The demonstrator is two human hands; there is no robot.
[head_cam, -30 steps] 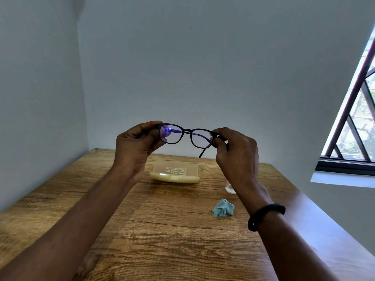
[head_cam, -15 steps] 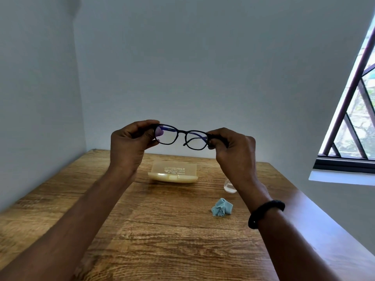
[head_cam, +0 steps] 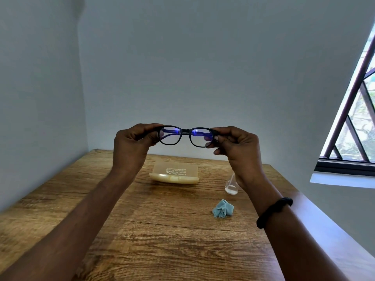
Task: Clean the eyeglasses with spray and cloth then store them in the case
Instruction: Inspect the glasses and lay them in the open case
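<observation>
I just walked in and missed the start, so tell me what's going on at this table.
A person holds black eyeglasses up above the wooden table, the left hand gripping one end of the frame and the right hand pinching the other. The cream case lies on the table below them, the crumpled blue cloth lies nearer on the right, and the clear spray bottle stands partly hidden behind the right wrist.

walls [head_cam: 203, 67]: pale grey | table [head_cam: 162, 240]: wood | window [head_cam: 353, 126]: barred, daylit

Here are two hands [head_cam: 132, 145] [head_cam: 240, 152], one pair of eyeglasses [head_cam: 185, 130], one case [head_cam: 174, 173], one cloth [head_cam: 223, 208], one spray bottle [head_cam: 231, 185].
</observation>
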